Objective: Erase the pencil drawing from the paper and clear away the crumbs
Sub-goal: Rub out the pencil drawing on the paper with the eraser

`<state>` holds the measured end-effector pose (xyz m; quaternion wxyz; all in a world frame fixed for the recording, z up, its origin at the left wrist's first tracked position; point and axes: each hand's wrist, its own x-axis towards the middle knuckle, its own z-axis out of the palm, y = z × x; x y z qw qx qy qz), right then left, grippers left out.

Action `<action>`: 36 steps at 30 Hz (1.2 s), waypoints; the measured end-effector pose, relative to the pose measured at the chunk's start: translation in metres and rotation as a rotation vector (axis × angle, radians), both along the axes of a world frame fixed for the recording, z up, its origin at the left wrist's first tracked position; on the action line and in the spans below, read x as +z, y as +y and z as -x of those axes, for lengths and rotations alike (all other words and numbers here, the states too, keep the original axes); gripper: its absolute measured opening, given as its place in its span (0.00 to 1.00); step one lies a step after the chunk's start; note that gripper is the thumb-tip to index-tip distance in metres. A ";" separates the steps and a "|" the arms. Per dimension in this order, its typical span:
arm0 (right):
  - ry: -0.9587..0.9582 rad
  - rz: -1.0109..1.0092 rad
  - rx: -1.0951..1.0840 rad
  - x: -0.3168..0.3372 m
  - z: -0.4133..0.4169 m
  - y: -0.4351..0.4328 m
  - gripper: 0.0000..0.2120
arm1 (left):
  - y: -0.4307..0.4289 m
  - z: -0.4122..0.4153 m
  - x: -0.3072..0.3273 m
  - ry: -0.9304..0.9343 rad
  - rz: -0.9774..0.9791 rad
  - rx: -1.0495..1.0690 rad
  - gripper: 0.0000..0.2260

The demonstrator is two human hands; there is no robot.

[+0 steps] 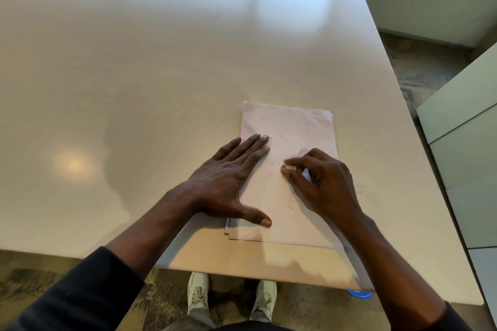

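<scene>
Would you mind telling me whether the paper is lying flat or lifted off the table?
Flat: the paper lies spread on the table, and the left hand rests on its left side with straight fingers.

— What carries everything?
— A large glossy cream rectangular bench [161, 62].
— And the light?
— Broad pale reflections streak its far edge, and a warm round glare [74, 164] sits toward the left edge.
— The floor?
— A mottled grey-brown floor [422, 70], seen past the right and near edges.
— Any furniture?
— Pale grey-green flat-fronted cabinets [462, 148] stand off the right edge. A low white unit [430, 8] stands beyond the far right corner.
</scene>
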<state>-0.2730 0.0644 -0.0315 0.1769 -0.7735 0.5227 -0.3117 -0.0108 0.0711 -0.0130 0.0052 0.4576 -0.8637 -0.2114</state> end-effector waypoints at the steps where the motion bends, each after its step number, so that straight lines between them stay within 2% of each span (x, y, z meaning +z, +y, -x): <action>1: -0.006 0.000 0.028 0.000 -0.002 0.003 0.10 | 0.000 0.000 0.000 0.001 -0.002 -0.001 0.64; 7: -0.033 -0.064 0.223 -0.003 -0.010 0.026 0.13 | -0.001 -0.001 0.000 -0.001 0.003 -0.008 0.64; 14: 0.018 -0.005 -0.042 0.006 0.013 -0.006 0.09 | 0.001 -0.001 0.001 -0.015 0.019 -0.010 0.64; 18: 0.017 0.000 -0.120 0.007 0.019 -0.018 0.08 | 0.001 0.000 0.001 -0.015 0.018 -0.010 0.64; 22: 0.010 0.012 -0.092 0.003 0.014 -0.013 0.08 | 0.000 -0.001 0.001 -0.015 0.006 -0.011 0.64; 30: -0.009 -0.037 0.167 0.000 -0.003 0.013 0.10 | 0.000 -0.002 0.000 0.006 -0.009 -0.013 0.64; 36: 0.048 0.007 -0.014 0.006 0.012 -0.014 0.09 | 0.000 -0.001 0.001 -0.002 -0.001 -0.009 0.64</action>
